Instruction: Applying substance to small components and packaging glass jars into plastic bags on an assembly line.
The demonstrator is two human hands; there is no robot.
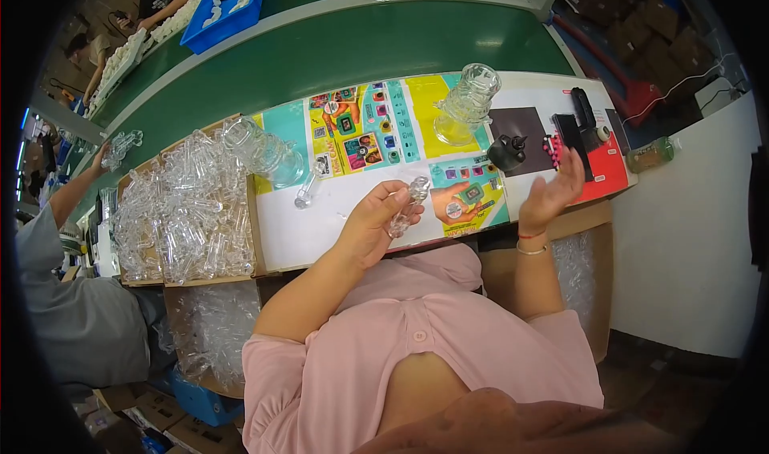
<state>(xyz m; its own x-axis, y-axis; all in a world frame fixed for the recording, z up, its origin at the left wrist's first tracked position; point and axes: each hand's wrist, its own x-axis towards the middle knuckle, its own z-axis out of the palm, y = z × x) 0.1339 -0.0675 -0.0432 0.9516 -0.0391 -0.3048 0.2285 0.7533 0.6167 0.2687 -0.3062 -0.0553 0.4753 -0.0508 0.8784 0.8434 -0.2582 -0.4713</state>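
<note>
My left hand (379, 220) is closed around a small, clear, knobbly tube-like piece (418, 188) in front of my chest, over the board's near edge. My right hand (553, 194) is raised to the right with its fingers stretched up and nothing visible in it. Just beyond those fingers lies a pink-and-black dotted object (552, 150), and a black squat bottle with a pointed tip (507, 153) stands to its left. Farther back is a clear, ridged vessel with a wide base (465, 106). On the white surface, left of my left hand, lies a small clear stemmed piece (307, 190).
A cardboard box (258, 242) heaped with clear parts stands left, a second clear vessel (268, 154) leaning at its edge. Black tools (583, 110) lie right, near a green bottle (653, 156). A green conveyor (360, 46) carries a blue tray (228, 42). Co-workers are at left.
</note>
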